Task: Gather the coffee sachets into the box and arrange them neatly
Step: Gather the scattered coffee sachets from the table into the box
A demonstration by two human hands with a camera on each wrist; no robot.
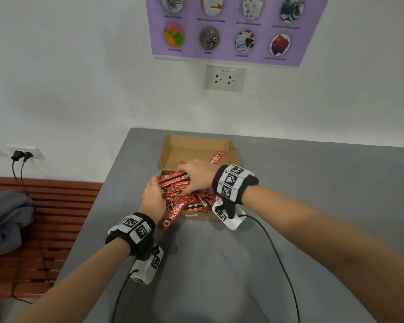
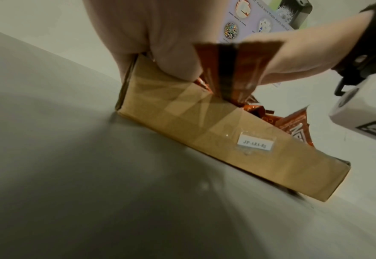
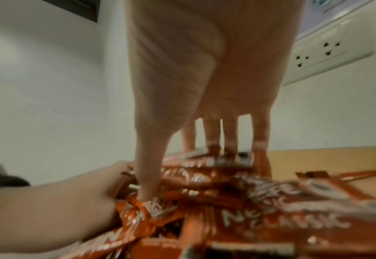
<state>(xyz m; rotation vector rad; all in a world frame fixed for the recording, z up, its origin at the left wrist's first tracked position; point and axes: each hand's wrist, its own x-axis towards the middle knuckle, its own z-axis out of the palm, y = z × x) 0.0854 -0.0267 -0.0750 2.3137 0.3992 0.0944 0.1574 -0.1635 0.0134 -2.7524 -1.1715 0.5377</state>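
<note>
A: Where are the sachets (image 1: 189, 201)?
B: Piled in the box (image 1: 197, 150) on the bench (image 1: 313, 183); one hangs over the front.
A: Hands?
B: Left hand (image 1: 152, 198) & right hand (image 1: 197, 174) both clamped round a bundle (image 1: 175, 181).

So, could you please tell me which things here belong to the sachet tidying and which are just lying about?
Part of the job:
- red foil coffee sachets
- open brown cardboard box
- left hand, right hand, both on the sachets

Just lying about:
- grey bundled clothing on the red slatted bench
- purple wall poster
- white wall socket
</note>
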